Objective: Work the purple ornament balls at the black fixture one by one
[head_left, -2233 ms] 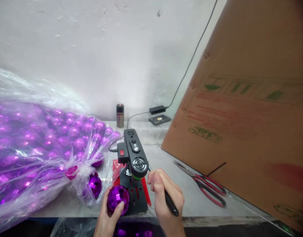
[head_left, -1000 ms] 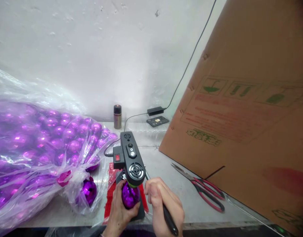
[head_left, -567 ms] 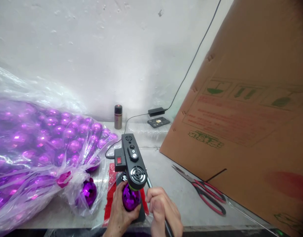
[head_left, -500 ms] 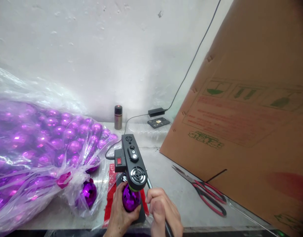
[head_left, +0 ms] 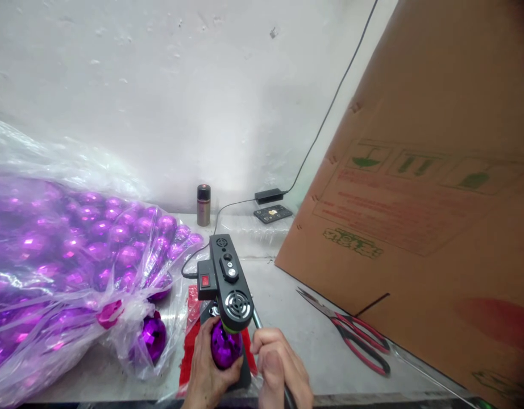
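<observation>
A shiny purple ball (head_left: 226, 345) sits under the round front end of a black device (head_left: 231, 281) with a red switch. My left hand (head_left: 208, 366) wraps its fingers and thumb round the ball from the left and below. To the right, my right hand (head_left: 281, 363) is closed on a metal lever (head_left: 257, 318) that runs up beside the device; its dark lower end shows below the fist. Red material (head_left: 189, 346) lies beneath the device's base. Where the ball meets the device, a green-yellow edge shows.
A clear bag of purple balls (head_left: 95, 244) fills the left, with a loose-looking ball (head_left: 154, 339) near its knot. Red-handled scissors (head_left: 351, 332) lie before a large cardboard box (head_left: 398, 199). Behind stand a small bottle (head_left: 203, 205), a phone (head_left: 273, 213) and a black adapter (head_left: 269, 196).
The whole view has shifted very slightly. Both hands keep their hold, and the ball stays under the device.
</observation>
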`<state>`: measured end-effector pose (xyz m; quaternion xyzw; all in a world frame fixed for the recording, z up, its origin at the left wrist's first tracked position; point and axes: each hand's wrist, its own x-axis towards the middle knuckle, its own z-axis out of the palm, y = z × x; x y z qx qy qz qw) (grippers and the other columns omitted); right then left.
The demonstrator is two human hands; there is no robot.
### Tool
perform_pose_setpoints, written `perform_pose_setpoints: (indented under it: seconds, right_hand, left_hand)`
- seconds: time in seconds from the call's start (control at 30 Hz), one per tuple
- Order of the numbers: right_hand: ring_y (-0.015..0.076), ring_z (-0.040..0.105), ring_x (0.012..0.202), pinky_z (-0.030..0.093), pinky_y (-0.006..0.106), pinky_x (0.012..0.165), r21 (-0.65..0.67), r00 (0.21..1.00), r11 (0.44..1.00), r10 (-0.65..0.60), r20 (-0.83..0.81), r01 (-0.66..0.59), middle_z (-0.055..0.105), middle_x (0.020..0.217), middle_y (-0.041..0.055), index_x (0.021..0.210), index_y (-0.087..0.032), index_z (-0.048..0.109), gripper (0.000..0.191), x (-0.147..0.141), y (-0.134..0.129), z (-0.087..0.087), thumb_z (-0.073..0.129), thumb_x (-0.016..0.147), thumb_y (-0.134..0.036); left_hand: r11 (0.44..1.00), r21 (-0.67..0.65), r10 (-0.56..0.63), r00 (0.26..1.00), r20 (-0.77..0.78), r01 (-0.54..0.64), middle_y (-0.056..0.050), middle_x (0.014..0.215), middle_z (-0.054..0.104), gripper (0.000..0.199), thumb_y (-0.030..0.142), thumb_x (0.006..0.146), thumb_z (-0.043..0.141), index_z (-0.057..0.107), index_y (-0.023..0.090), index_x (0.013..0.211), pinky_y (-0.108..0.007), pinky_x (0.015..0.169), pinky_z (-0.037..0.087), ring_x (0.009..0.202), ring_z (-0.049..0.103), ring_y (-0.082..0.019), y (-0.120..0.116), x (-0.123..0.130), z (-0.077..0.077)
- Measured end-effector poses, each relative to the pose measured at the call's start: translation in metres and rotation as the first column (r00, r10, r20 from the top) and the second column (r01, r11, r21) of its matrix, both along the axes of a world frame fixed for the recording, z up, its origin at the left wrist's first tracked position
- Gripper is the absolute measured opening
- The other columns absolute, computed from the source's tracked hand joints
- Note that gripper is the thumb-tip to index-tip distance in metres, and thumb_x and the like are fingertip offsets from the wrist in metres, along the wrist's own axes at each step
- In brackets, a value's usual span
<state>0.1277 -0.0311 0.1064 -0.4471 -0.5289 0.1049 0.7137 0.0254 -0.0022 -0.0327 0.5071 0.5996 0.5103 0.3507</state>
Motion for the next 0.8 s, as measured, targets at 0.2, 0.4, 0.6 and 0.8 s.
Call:
perform_pose_setpoints:
  seconds: [0.2, 0.4, 0.6, 0.8]
  right_hand:
    - [0.0137, 0.063, 0.067, 0.046, 0.032, 0.069, 0.011, 1.0, 1.0, 0.008, -0.003, -0.008, 0.068, 0.078, -0.0011, 0.079, -0.023, 0.06, 0.045, 0.0006, 0.001, -0.0031, 0.049, 0.122, -0.022]
    - [0.0129, 0.065, 0.065, 0.047, 0.031, 0.068, 0.009, 1.0, 1.0, 0.026, 0.011, -0.026, 0.068, 0.077, -0.0012, 0.08, -0.023, 0.064, 0.048, 0.0037, 0.0022, -0.0066, 0.048, 0.125, -0.031]
    - [0.0127, 0.065, 0.064, 0.048, 0.029, 0.067, 0.019, 0.999, 1.0, 0.021, 0.028, -0.021, 0.068, 0.076, -0.0019, 0.08, -0.024, 0.062, 0.049, 0.0051, 0.0037, -0.0077, 0.048, 0.125, -0.034]
    - [0.0105, 0.065, 0.065, 0.049, 0.027, 0.067, 0.04, 0.998, 0.999, 0.013, 0.058, -0.016, 0.068, 0.077, -0.0031, 0.081, -0.024, 0.06, 0.047, 0.0061, 0.0047, -0.0081, 0.046, 0.126, -0.031]
  left_hand:
    - [1.0, 0.03, 0.01, 1.0, -0.009, -0.01, -0.018, 0.126, 0.084, 0.072, 0.048, 0.071, 0.088, 0.071, 0.02, 0.134, -0.065, 0.122, 0.059, 0.132, 0.078, -0.048, -0.0009, 0.0066, -0.0029]
    - [0.998, 0.05, 0.026, 1.0, -0.006, -0.025, -0.02, 0.129, 0.083, 0.073, 0.047, 0.071, 0.086, 0.069, 0.019, 0.136, -0.065, 0.122, 0.059, 0.133, 0.078, -0.048, -0.0005, 0.0079, -0.0037]
    - [0.998, 0.057, 0.025, 0.999, -0.023, -0.023, -0.02, 0.129, 0.083, 0.072, 0.049, 0.073, 0.084, 0.07, 0.018, 0.136, -0.064, 0.121, 0.06, 0.132, 0.079, -0.048, -0.0003, 0.0085, -0.0036]
    - [0.997, 0.074, 0.031, 0.998, -0.059, -0.027, -0.022, 0.135, 0.083, 0.074, 0.048, 0.074, 0.085, 0.071, 0.016, 0.139, -0.065, 0.123, 0.06, 0.135, 0.078, -0.048, 0.0, 0.006, -0.0068]
